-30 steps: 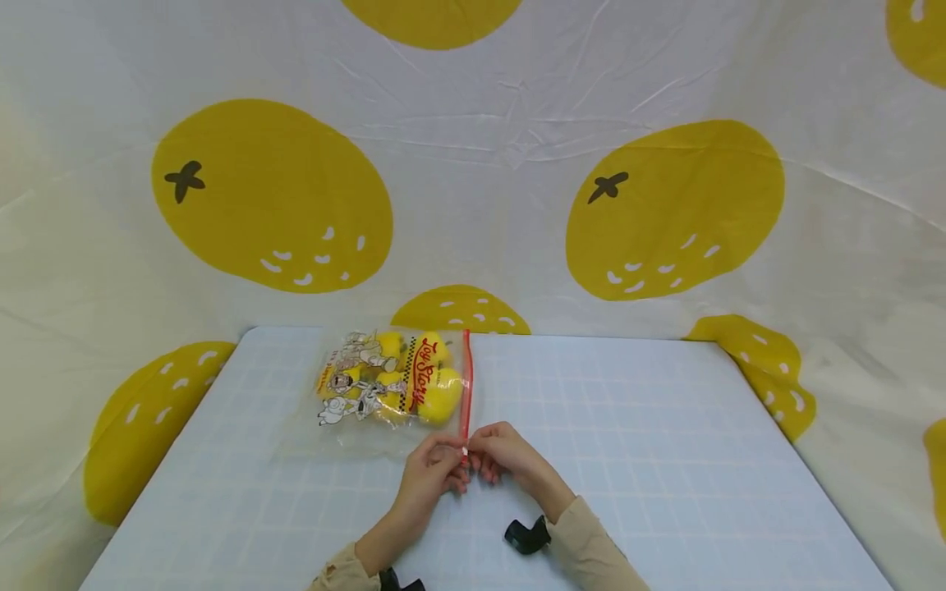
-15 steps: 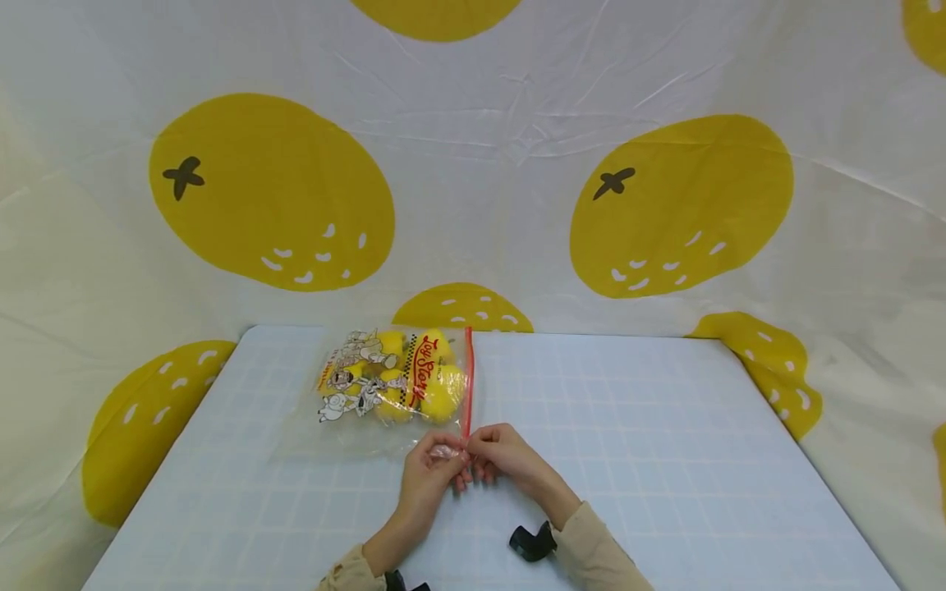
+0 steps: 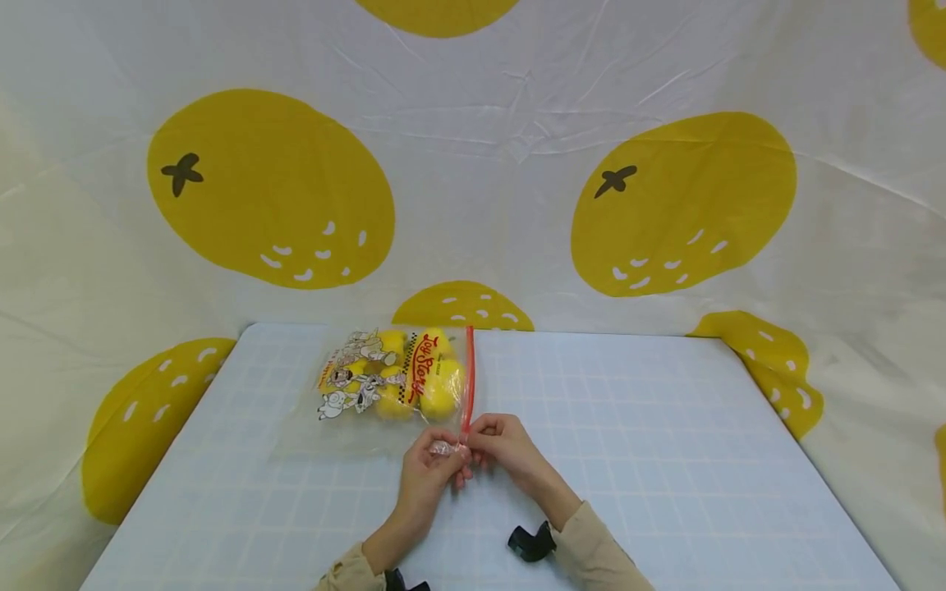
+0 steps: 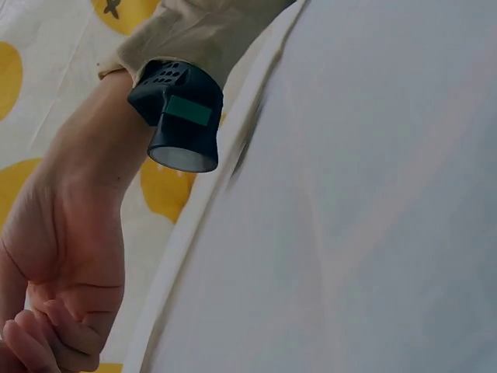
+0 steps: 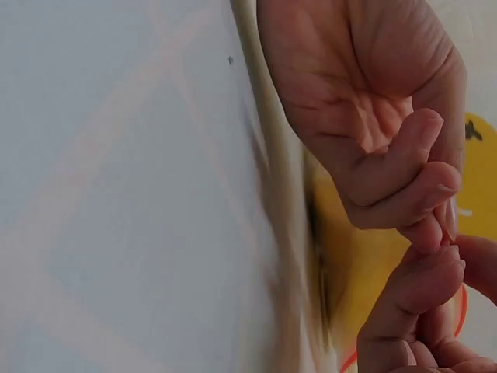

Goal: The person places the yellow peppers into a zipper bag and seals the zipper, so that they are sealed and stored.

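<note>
A clear zip bag (image 3: 421,414) printed with "Toy Story" and cartoon figures lies on the table, left of centre in the head view. Several rounded yellow objects (image 3: 442,390) show through its plastic. Down its right side runs a red zip strip (image 3: 470,369). At the strip's near end, my left hand (image 3: 423,480) pinches the bag's corner, where plastic bunches up. My right hand (image 3: 510,447) pinches the strip just beside it, thumb and index finger together. The two hands' fingertips meet in the right wrist view. Fingers hide the exact spot held.
A pale checked cloth covers the table (image 3: 636,460). Behind it hangs a white curtain (image 3: 480,205) with large yellow fruit prints. Black wrist cameras (image 3: 530,543) sit at both sleeves, close to the tabletop.
My right hand has shifted slightly up along the red strip. More plastic is bunched by my left fingers. The rest of the bag stays in place.
</note>
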`<state>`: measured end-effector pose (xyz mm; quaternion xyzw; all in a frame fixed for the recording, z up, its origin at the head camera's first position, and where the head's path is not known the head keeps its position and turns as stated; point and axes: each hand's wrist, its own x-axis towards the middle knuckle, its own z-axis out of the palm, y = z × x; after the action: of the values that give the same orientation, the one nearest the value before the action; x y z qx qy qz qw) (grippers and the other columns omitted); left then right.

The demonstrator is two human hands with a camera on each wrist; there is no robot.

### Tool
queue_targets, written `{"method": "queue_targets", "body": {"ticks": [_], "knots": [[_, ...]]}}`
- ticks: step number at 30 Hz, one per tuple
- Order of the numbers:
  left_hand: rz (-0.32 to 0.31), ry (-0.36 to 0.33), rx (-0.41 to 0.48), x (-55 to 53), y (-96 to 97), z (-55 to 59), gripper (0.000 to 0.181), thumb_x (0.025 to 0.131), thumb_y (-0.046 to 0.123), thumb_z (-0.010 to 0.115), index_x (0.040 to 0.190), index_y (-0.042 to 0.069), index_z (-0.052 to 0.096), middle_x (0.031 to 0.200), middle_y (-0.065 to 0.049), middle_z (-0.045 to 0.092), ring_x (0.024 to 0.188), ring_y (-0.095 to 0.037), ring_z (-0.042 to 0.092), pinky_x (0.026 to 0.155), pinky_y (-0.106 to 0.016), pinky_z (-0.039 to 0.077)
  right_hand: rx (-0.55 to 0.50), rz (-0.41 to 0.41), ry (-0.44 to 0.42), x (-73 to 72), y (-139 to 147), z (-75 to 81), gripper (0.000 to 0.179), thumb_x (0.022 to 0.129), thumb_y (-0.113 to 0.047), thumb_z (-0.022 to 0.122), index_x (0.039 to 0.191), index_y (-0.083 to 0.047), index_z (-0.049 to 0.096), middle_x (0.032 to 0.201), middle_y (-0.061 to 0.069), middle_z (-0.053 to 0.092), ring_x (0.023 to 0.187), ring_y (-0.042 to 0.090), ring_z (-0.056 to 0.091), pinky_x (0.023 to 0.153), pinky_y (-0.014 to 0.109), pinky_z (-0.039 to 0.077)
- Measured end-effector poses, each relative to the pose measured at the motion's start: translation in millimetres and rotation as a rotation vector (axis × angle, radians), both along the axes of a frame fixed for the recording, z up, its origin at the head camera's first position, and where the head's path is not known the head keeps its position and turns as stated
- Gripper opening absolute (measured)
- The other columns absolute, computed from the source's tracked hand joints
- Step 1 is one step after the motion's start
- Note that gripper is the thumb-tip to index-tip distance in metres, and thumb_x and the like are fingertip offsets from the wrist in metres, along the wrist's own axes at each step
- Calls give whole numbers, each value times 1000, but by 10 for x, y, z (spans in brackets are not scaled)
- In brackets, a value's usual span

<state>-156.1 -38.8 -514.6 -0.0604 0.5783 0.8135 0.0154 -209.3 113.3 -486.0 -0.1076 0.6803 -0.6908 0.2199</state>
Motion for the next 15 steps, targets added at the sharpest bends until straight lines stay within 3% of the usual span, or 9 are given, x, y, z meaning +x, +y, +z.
{"method": "queue_targets", "body": {"ticks": [4, 8, 15], "knots": [[6, 11, 37, 1, -1, 10, 30, 85, -1, 72, 104, 0, 48, 76, -13, 65, 59, -17, 61, 52, -25, 48, 24, -36, 42, 29, -12, 65, 15, 89, -8, 68, 93, 5, 63, 70, 2, 64, 56, 11, 52, 53, 24, 43], [12, 23, 36, 3, 3, 10, 31, 85, -2, 73, 103, -1, 48, 75, -14, 64, 58, -17, 60, 52, -24, 48, 49, -53, 18, 36, 2, 79, 16, 88, -9, 69, 94, 3, 61, 68, 3, 63, 55, 12, 52, 52, 24, 43], [17, 52, 30, 24, 8, 16, 28, 85, -10, 65, 103, -5, 45, 75, -10, 63, 57, -17, 60, 52, -25, 48, 132, 91, 20, 41, 64, 66, 21, 93, -14, 64, 87, 7, 68, 61, 1, 53, 50, 10, 43, 48, 23, 38]]}}
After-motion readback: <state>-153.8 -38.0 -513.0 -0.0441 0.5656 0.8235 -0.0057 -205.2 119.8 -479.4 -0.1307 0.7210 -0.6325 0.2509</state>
